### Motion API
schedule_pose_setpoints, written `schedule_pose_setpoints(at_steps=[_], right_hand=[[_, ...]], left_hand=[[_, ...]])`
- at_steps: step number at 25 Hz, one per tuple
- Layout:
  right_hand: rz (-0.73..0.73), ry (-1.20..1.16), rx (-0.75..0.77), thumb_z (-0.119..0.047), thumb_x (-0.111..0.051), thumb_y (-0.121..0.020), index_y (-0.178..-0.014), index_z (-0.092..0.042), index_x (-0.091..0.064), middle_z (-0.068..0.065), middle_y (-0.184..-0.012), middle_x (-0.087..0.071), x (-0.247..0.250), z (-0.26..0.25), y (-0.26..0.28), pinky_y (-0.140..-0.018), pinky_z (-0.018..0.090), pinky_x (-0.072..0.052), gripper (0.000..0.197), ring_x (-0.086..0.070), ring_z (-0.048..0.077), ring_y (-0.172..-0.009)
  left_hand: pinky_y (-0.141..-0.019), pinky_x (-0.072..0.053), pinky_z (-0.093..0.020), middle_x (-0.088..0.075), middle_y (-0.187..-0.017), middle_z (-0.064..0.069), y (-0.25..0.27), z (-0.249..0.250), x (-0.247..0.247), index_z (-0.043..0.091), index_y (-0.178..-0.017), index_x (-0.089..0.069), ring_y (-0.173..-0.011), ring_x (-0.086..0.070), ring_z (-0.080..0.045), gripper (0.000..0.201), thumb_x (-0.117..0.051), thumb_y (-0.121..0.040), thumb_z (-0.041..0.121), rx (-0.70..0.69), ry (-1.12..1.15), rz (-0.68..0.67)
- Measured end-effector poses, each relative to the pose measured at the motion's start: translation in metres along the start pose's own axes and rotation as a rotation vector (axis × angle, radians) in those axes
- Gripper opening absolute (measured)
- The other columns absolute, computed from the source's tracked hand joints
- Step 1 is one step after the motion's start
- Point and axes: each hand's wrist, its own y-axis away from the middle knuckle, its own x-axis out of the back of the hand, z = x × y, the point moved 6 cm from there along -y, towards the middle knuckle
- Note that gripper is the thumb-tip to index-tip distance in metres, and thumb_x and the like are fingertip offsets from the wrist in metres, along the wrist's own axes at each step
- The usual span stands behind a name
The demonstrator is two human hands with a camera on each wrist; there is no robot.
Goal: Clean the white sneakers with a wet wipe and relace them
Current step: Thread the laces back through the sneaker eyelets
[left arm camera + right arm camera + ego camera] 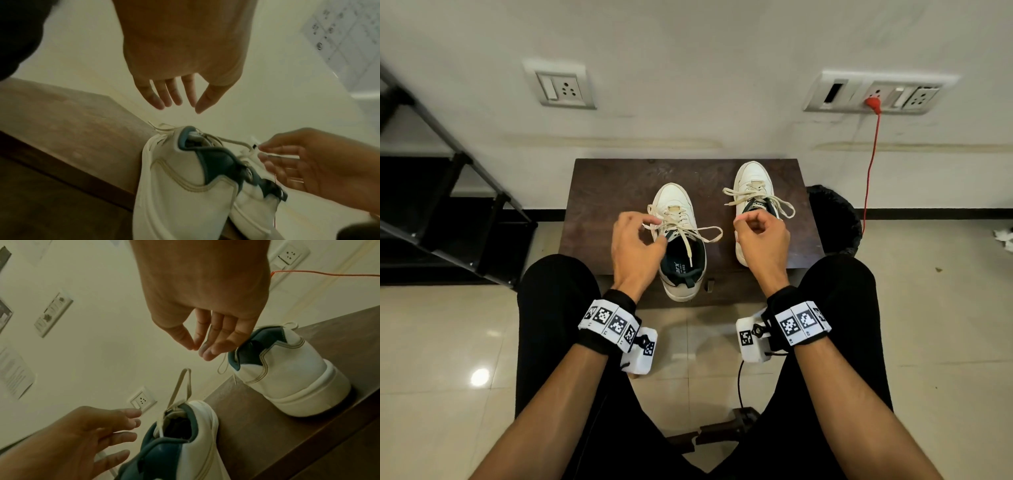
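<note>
On the dark wooden table [619, 192] stand two white sneakers [681, 240], laced and bowed, with the left hand [635, 246] and right hand [762, 238] above them, fingers loosely bent, holding nothing; a black-lined bin [835, 219] stands beside the table.

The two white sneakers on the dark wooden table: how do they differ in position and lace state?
The left white sneaker sits nearer the person, its heel at the dark wooden table's front edge; the right white sneaker sits further back. The left one's lace end lies inside its opening; the right one's trails outside. Both point toward the wall, laces loose.
</note>
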Motion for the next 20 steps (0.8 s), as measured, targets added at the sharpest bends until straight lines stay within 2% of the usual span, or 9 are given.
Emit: schedule_pose_setpoints(at_steps=[1,3,5,6,9,11,13,16,20], right_hand=[[0.026,0.09,0.025,-0.022,-0.071,-0.085,-0.087,-0.025,-0.076,-0.008,-0.083,-0.076,0.005,-0.003,0.002,-0.087,0.039,-0.06,0.006,-0.072,0.012,-0.081],[0.07,0.317,0.049,-0.027,-0.073,-0.085,-0.106,-0.022,-0.076,-0.005,-0.103,-0.075,0.015,-0.006,0.004,-0.091,0.037,-0.054,0.022,-0.071,0.02,-0.098],[-0.002,0.528,0.017,-0.031,-0.073,-0.086,-0.124,-0.018,-0.072,0.004,-0.123,-0.069,0.016,-0.001,0.004,-0.095,0.043,-0.051,0.04,-0.066,0.031,-0.114],[-0.066,0.618,-0.011,-0.031,-0.073,-0.087,-0.126,-0.015,-0.071,0.007,-0.127,-0.066,0.014,0.002,0.005,-0.096,0.045,-0.05,0.042,-0.065,0.035,-0.116],[-0.185,0.758,-0.014,-0.026,-0.072,-0.088,-0.116,-0.014,-0.074,0.01,-0.121,-0.065,0.006,0.013,0.007,-0.09,0.043,-0.05,0.031,-0.065,0.04,-0.112],[-0.174,0.729,0.0,-0.021,-0.072,-0.09,-0.115,-0.017,-0.077,0.014,-0.119,-0.069,0.009,0.012,0.006,-0.09,0.042,-0.052,0.026,-0.066,0.041,-0.112],[-0.183,0.712,0.001,-0.019,-0.072,-0.089,-0.114,-0.02,-0.079,0.016,-0.115,-0.073,0.012,0.01,0.006,-0.091,0.041,-0.053,0.026,-0.067,0.042,-0.112],[-0.257,0.765,0.029,-0.023,-0.075,-0.087,-0.111,-0.024,-0.081,0.014,-0.109,-0.076,0.008,0.008,0.015,-0.09,0.039,-0.053,0.025,-0.068,0.04,-0.109],[-0.444,0.808,0.113,-0.035,-0.077,-0.087,-0.109,-0.029,-0.081,0.004,-0.104,-0.078,-0.002,0.011,0.03,-0.085,0.036,-0.052,0.024,-0.07,0.032,-0.105]], left_hand=[[-0.082,-0.05,-0.034,-0.055,-0.109,0.007,0.008,0.001,-0.005,0.024,-0.103,-0.068,-0.097,-0.058,-0.018,0.028,-0.073,-0.076,0.02,-0.006,-0.085,-0.056],[-0.079,-0.046,-0.033,-0.055,-0.107,0.006,0.018,-0.007,-0.012,0.023,-0.111,-0.06,-0.092,-0.058,-0.017,0.039,-0.079,-0.077,0.028,0.093,-0.21,-0.126],[-0.077,-0.045,-0.033,-0.062,-0.102,0.003,0.022,-0.021,-0.016,0.022,-0.115,-0.054,-0.091,-0.06,-0.021,0.047,-0.081,-0.079,0.035,0.235,-0.289,-0.209],[-0.076,-0.045,-0.034,-0.065,-0.097,0.002,0.023,-0.026,-0.017,0.022,-0.114,-0.054,-0.091,-0.063,-0.024,0.046,-0.08,-0.079,0.037,0.283,-0.306,-0.245],[-0.078,-0.057,-0.037,-0.069,-0.078,0.004,0.022,-0.037,-0.02,0.027,-0.103,-0.055,-0.08,-0.071,-0.027,0.035,-0.075,-0.075,0.038,0.347,-0.245,-0.262],[-0.075,-0.061,-0.042,-0.068,-0.072,0.004,0.02,-0.035,-0.019,0.028,-0.098,-0.057,-0.069,-0.071,-0.026,0.03,-0.074,-0.075,0.034,0.311,-0.199,-0.216],[-0.076,-0.059,-0.04,-0.066,-0.07,0.003,0.015,-0.032,-0.016,0.022,-0.101,-0.063,-0.067,-0.069,-0.024,0.023,-0.076,-0.081,0.026,0.258,-0.178,-0.137],[-0.077,-0.048,-0.032,-0.065,-0.074,0.001,0.003,-0.029,-0.011,0.015,-0.11,-0.07,-0.075,-0.063,-0.02,0.023,-0.075,-0.088,0.018,0.198,-0.19,-0.055],[-0.086,-0.053,-0.043,-0.065,-0.09,-0.004,-0.002,-0.027,-0.011,0.016,-0.114,-0.069,-0.084,-0.062,-0.021,0.027,-0.073,-0.088,0.014,0.162,-0.192,-0.021]])
